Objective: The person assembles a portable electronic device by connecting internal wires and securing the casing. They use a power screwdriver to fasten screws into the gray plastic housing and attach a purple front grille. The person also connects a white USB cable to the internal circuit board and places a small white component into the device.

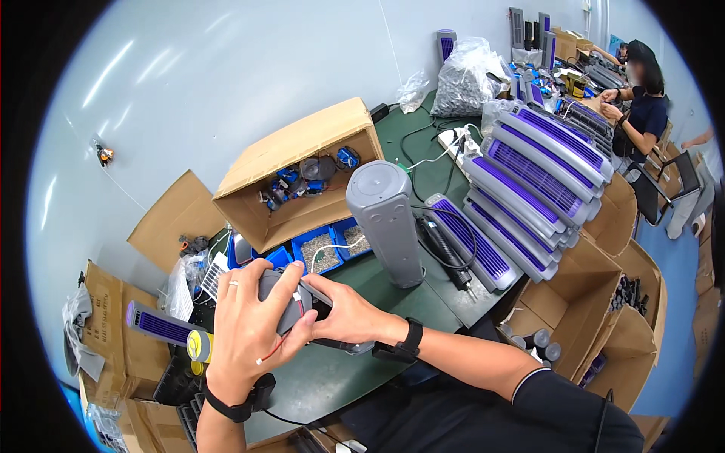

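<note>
A pale wall point(226, 68) backs the green table point(332, 392). At the near left, the left hand point(245, 332) and right hand point(349, 311) both curl half closed around a grey part point(291, 320). Its loose red wire point(273, 351) could snag or tear if caught under a finger; a knock might topple the upright tower point(389, 234) just beyond. The far carton point(291, 140) holds blue and grey pieces, a blue bin point(297, 248) small pale bits, the right carton point(566, 285) grey cylinders point(540, 339)

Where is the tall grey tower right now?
In the head view, the grey tower stands upright near the middle on the green table, right of the open cardboard box and left of the black electric screwdriver.
</note>
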A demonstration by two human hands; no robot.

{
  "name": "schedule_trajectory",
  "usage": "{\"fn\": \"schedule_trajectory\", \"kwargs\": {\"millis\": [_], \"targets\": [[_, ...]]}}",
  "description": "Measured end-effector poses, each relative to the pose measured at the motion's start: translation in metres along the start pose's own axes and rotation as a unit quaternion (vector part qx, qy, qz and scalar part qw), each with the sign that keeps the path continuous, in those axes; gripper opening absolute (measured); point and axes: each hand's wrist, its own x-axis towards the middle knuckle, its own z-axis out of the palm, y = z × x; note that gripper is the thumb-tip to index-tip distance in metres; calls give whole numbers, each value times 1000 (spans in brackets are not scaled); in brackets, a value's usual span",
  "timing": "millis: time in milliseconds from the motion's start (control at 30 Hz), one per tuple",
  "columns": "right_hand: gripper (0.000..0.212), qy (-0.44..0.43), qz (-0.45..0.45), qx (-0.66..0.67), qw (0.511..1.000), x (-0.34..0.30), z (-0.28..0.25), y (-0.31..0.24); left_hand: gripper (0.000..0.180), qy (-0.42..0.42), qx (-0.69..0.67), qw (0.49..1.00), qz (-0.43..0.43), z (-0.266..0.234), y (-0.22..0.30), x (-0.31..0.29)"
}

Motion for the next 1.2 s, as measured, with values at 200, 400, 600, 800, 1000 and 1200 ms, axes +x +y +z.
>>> {"fn": "schedule_trajectory", "kwargs": {"millis": [200, 400, 600, 800, 1000, 1200], "targets": [[73, 23, -20, -18, 999, -2, 11, 12, 63, -6, 28, 999, 39, -2, -5, -5], [72, 31, -40, -21, 998, -4, 8, 14, 62, -24, -17, 998, 59, -1, -8, -1], [75, -5, -74, -2, 997, 1, 31, 4, 56, -55, -67, 995, -39, -17, -6, -31], [79, 17, -31, -36, 999, 0, 3, 29, 47, -114, -180, 977, -30, -18, 11, 10], [70, 66, -71, -94, 991, -9, 14, -3, 44, -36, -76, 996, 17, -9, 20, -4], [71, 10, -25, -77, 997, -9, 6, -10, 43, -54, -116, 992, -13, -14, 19, 0]]}}
